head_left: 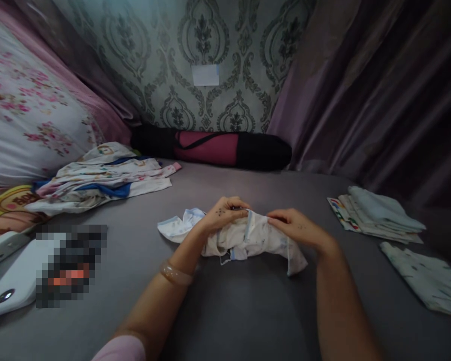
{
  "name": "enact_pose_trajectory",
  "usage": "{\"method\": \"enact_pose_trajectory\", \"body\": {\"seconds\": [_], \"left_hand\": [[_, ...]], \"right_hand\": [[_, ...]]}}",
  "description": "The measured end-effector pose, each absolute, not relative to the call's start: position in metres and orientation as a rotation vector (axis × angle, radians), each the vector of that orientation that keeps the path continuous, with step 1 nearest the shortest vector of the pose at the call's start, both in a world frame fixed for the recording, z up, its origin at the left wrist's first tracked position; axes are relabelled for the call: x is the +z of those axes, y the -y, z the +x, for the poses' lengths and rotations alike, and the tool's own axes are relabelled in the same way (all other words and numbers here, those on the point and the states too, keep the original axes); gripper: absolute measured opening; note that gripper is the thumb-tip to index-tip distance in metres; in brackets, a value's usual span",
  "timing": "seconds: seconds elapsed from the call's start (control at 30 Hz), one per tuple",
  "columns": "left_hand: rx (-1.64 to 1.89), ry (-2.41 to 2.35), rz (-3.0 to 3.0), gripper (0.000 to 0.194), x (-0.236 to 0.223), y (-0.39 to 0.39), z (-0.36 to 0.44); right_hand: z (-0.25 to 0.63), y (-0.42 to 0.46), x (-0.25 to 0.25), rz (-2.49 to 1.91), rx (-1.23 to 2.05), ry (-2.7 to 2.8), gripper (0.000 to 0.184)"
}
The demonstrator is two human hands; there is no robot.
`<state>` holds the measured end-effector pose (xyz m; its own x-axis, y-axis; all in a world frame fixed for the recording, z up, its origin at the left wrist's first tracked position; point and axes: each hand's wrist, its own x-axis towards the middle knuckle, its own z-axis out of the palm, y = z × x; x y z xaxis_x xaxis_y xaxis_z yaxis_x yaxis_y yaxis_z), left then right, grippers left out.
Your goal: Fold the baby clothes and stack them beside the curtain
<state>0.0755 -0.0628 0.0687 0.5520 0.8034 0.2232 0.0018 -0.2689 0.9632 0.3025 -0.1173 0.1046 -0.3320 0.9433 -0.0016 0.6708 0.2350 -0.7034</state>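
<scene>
A small white garment with pale blue trim point(244, 240) lies bunched on the grey sheet point(225, 311) in front of me. My left hand point(222, 214) is closed on its upper left part, fingers curled into the cloth. My right hand point(296, 226) rests on the right part, fingertips pinching the fabric near the middle. A bracelet sits on my left wrist. One end of the garment sticks out to the left of my left hand.
A heap of unfolded printed clothes point(101, 175) lies at the back left beside a floral pillow point(30, 110). Folded clothes point(376, 213) and another folded piece point(428, 278) lie at the right. A dark and pink roll bag point(214, 148) lies against the wall. White devices point(11, 281) sit at the left.
</scene>
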Motion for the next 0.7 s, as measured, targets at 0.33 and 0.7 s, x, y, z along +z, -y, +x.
{"method": "enact_pose_trajectory", "body": {"seconds": [0.33,0.7], "left_hand": [[0.856,-0.687,1.448,0.025,0.077,0.07,0.074],[0.731,-0.871,1.561,0.039,0.087,0.073,0.068]], "right_hand": [[0.264,0.111,0.103,-1.246,0.879,1.757,0.029],[0.259,0.117,0.113,-1.236,0.742,1.962,0.019]]}}
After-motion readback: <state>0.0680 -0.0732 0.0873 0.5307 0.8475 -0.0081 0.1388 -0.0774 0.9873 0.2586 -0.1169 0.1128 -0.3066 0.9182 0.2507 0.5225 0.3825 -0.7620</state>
